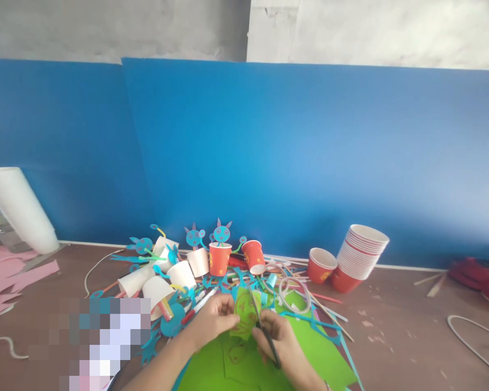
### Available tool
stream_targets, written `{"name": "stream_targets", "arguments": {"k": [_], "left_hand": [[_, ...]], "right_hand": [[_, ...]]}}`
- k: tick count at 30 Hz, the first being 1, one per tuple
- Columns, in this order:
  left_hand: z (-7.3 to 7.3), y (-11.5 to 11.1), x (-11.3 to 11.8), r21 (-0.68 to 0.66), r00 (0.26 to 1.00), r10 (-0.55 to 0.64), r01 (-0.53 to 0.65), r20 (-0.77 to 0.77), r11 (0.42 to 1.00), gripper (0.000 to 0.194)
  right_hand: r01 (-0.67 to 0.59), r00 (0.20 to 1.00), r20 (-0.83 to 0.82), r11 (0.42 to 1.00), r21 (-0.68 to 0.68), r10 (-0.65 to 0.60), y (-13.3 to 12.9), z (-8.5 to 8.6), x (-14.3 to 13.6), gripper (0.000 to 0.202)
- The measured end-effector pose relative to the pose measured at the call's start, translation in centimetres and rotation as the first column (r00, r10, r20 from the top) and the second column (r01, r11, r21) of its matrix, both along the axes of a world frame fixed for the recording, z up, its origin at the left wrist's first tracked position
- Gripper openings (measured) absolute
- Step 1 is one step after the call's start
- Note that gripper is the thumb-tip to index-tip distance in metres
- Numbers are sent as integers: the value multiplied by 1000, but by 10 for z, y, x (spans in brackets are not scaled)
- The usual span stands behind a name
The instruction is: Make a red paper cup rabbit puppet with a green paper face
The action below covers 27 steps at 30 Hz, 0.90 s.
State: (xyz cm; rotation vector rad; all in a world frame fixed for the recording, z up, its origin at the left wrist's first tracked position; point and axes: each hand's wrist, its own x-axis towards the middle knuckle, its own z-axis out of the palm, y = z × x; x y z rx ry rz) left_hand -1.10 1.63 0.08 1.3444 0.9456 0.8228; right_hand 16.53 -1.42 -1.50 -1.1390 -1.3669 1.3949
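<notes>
Pinching a drawn-on green piece (243,314) by its left edge, the left hand (217,321) sits at the lower center of the frame. The right hand (282,341) grips scissors (274,350), blades at the piece's right side. Green sheets (313,347) lie beneath. Paper cups (220,260) and straws crowd the far side, before the blue panel (244,152). Brown tabletop (407,342) spreads at lower right, between sheets and white cable (468,353).

On the flat brown table (395,347), left of the leaning stack of round red-and-white paper cups (361,255): one round red paper cup (321,266) just beside; flat green paper sheets (321,353) nearer. Behind the stack: flat blue board (269,152).
</notes>
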Motion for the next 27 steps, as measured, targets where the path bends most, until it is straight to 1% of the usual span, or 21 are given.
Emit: {"name": "stream_targets", "arguments": {"k": [2, 3, 5, 6, 8, 10, 12, 14, 16, 17, 20, 22, 27], "left_hand": [[4, -3, 2, -30, 1000, -13, 13, 7, 999, 15], [6, -5, 3, -55, 1000, 6, -6, 14, 998, 15], [10, -9, 6, -123, 994, 95, -88, 48, 988, 20], [11, -11, 8, -161, 977, 188, -171, 99, 972, 23], [10, -14, 12, -255, 917, 345, -291, 203, 922, 27], [8, -16, 16, -346, 841, 465, -364, 277, 865, 29], [7, -20, 21, -403, 773, 548, -412, 320, 817, 30], [6, -25, 26, -445, 732, 597, -438, 327, 781, 32], [7, -31, 30, -487, 723, 616, -435, 313, 757, 34], [7, -34, 32, -502, 728, 611, -419, 313, 757, 34], [6, -39, 37, -505, 758, 554, -348, 343, 790, 36], [5, -40, 39, -489, 774, 524, -324, 356, 810, 38], [3, -41, 42, -460, 766, 532, -350, 361, 816, 43]], "right_hand": [[120, 991, -60, 992, 43, -118, 0, 4, 2, 46], [177, 982, -83, 982, 69, -171, 1, 7, 3, 50], [239, 968, -97, 965, 107, -229, 0, 11, 4, 53], [235, 970, -87, 966, 109, -226, -1, 11, 4, 53], [170, 985, -52, 982, 80, -167, -3, 9, 2, 50], [65, 998, -30, 997, 35, -64, -7, 5, -3, 48], [-29, 999, -30, 1000, 3, 29, -11, 1, -10, 47], [-84, 996, -41, 996, -9, 84, -16, -1, -16, 46], [-107, 993, -49, 994, -6, 107, -19, -1, -20, 46], [-113, 992, -51, 994, -1, 113, -19, -1, -21, 46], [-104, 993, -44, 994, 28, 106, -20, 1, -21, 47], [-92, 995, -39, 995, 42, 94, -19, 1, -20, 47], [-95, 994, -44, 994, 55, 98, -18, 0, -21, 47]]}}
